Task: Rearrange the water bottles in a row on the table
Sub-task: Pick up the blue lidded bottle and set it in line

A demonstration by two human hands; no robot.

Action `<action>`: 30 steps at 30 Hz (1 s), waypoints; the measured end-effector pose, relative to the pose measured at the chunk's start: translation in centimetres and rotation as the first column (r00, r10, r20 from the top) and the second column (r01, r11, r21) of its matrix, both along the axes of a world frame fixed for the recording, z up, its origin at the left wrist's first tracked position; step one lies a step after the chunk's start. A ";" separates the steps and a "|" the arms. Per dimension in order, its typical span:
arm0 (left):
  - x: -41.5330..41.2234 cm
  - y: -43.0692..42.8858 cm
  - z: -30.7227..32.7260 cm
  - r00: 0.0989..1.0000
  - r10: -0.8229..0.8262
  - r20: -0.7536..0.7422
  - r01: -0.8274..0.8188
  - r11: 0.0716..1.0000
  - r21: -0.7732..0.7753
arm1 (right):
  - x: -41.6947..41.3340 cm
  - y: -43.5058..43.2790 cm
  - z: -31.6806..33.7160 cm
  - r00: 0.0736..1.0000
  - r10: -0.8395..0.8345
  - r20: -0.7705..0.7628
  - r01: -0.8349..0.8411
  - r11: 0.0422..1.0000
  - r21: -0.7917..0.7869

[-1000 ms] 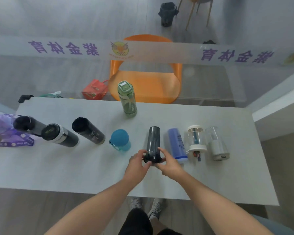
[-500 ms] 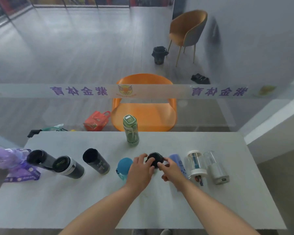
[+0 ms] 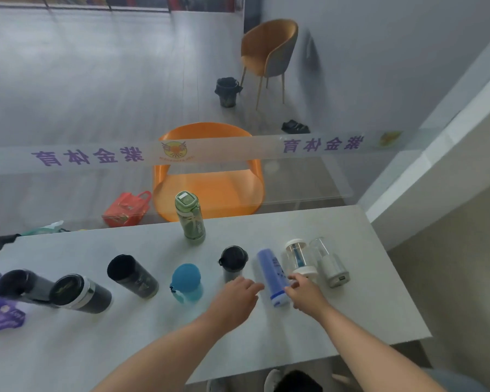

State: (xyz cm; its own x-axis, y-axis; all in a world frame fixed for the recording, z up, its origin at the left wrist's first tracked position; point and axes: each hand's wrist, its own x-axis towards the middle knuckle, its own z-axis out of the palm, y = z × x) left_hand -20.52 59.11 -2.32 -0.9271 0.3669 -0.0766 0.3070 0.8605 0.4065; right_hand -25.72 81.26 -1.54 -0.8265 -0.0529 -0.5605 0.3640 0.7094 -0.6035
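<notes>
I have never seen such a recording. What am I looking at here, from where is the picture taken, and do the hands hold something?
No machine here: a person wears a camera on the head, looking down at their own bare arms. The left hand and right hand are low over a grey table, on either side of a blue bottle; both look open, gripping nothing. Also in the row: three dark tumblers, a teal bottle, a dark grey bottle, two clear bottles. A green bottle stands apart, behind.
</notes>
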 end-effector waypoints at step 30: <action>-1.2 12.1 -1.6 0.589 0.745 0.314 -0.804 0.498 0.325 | -6.9 4.7 -0.5 0.904 0.410 0.124 -0.367 0.890 -0.269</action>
